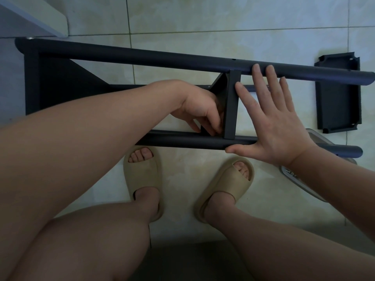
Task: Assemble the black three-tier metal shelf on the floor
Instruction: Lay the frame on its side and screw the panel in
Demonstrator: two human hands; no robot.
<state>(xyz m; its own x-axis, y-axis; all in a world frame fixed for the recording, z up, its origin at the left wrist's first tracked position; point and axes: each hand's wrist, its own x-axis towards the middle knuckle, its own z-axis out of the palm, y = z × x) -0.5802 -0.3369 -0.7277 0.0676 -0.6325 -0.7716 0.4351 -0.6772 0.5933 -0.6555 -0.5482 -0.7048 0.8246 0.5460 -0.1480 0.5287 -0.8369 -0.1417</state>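
Plainly the black shelf frame (60,84), lying on its side on the tiled floor (203,17), is, I judge, stiff painted steel, light enough to shift yet slick on its round poles, so I would take hold beside the middle tier (231,106). The right hand (272,122) lies flat, fingers straight and spread, tips on the far pole (162,57), thumb on the near pole (182,139). The left hand (199,110) curls its fingers onto that tier's lower corner; whether they pinch a fastener I cannot tell.

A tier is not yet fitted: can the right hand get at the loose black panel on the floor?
Probably yes: the right hand is open and empty, and the loose panel lies uncovered beside it.
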